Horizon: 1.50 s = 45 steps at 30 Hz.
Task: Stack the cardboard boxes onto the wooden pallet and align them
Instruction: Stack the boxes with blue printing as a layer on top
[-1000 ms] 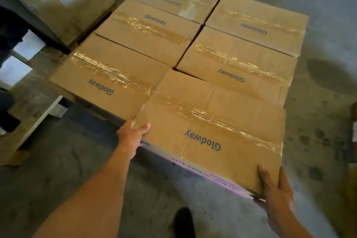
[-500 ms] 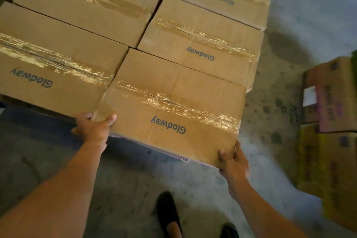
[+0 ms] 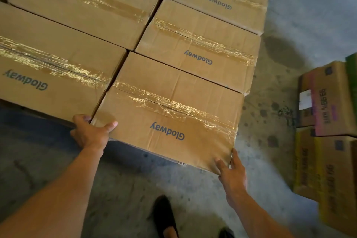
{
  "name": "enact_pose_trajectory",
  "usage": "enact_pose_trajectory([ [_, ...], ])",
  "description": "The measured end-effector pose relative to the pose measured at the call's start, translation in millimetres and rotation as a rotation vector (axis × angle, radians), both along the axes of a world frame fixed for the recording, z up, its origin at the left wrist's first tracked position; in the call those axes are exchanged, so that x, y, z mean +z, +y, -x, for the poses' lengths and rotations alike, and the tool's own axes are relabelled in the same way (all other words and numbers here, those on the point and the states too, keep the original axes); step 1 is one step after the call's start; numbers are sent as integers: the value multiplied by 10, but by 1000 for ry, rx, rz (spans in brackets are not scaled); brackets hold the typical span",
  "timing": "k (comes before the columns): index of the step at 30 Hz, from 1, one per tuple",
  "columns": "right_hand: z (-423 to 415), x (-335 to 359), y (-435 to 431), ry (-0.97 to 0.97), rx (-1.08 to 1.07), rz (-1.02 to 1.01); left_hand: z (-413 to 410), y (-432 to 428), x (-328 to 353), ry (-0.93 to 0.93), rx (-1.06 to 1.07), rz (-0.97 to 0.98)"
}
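The left hand [image 3: 90,133] and right hand [image 3: 230,174] grip the last Glodway carton [image 3: 168,114] by its near corners; the layer looks full, so squaring it and stacking the printed boxes [image 3: 328,102] beyond the right fingers [image 3: 236,158] likely remain.

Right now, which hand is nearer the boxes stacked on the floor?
Right. The right hand holds the near box at the corner facing the floor boxes; the left hand grips its opposite corner.

We stand on a grey floor [image 3: 301,6] with dark spots. Brown boxes [image 3: 193,44] sit close together in two rows. A pile of boxes [image 3: 332,160] stands at the right edge. Our black shoes [image 3: 164,212] are on the floor too.
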State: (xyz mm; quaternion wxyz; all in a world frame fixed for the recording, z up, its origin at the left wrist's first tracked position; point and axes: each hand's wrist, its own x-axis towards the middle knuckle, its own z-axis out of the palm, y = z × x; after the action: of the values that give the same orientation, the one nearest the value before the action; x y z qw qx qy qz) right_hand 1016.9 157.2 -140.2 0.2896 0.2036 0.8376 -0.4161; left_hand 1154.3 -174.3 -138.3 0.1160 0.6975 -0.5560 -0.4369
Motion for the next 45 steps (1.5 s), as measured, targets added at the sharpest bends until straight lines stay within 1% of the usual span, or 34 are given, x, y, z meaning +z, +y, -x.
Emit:
enact_pose_trajectory([
  [13, 47, 15, 64, -26, -34, 46, -52, 62, -54, -40, 79, 71],
  [17, 83, 61, 74, -53, 34, 34, -34, 54, 17, -100, 8, 47],
  [19, 132, 155, 88, -41, 98, -5, 46, 104, 152, -189, -55, 71],
  [20, 177, 230, 104, -24, 114, -30, 111, 156, 246, -231, -102, 115],
  [22, 291, 431, 115, 26, 125, -86, 268, 300, 472, -253, -226, 209],
  [26, 677, 1011, 390, 174, 173, -171, 803, 731, 1121, -180, -538, 350],
  [28, 918, 1316, 605, 252, 180, -205, 1144, 943, 1494, -128, -638, 406],
  [32, 1452, 2043, 1261, 391, 85, -195, 1900, 1528, 2350, -30, -798, 544],
  [35, 1839, 2587, 1949, 499, 9, -188, 2461, 2152, 2969, 29, -923, 682],
  [38, 2185, 3061, 2584, 610, -60, -218, 2984, 2775, 3482, 100, -977, 739],
  [41, 2484, 3453, 3151, 661, -162, -226, 3493, 3354, 3865, 140, -1085, 765],
  [45, 2881, 3602, 3699, 690, -289, -223, 4224, 3908, 4093, 194, -1215, 824],
])
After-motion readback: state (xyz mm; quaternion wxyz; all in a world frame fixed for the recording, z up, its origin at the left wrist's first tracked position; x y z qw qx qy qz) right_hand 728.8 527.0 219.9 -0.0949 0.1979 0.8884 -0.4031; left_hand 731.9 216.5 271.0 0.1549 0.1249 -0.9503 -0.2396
